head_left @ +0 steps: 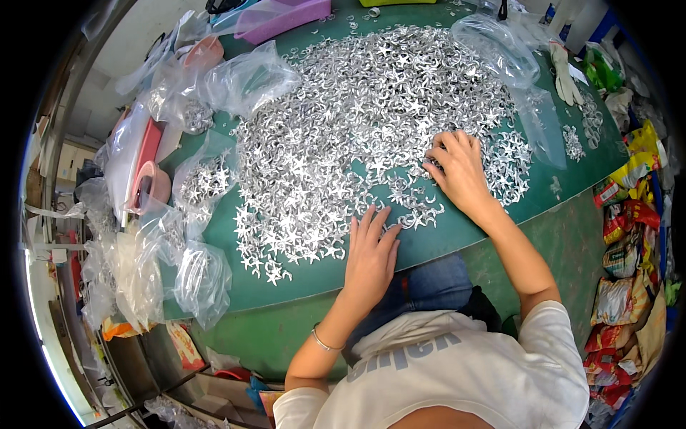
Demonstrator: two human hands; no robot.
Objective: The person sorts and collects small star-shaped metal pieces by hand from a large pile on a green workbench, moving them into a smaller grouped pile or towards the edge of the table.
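A broad heap of small silver star-shaped and curved metal pieces (386,93) covers much of the green table. My left hand (371,254) lies low at the heap's near edge, fingers stretched and apart, their tips by a few loose pieces. Farther right, my right hand (461,171) rests over the heap with bent fingers; its thumb stands apart from them, and I see nothing held. Between the two hands lies a small cluster of silver pieces (418,207), with bare green tabletop showing around it.
Clear plastic bags (204,282) line the table's left side, one bag (207,179) holding silver pieces. A pink basin (150,186) and a purple tray (282,20) sit at the left and far edges. Gloves (564,75) lie far right; colourful packages (622,300) are stacked beyond the table.
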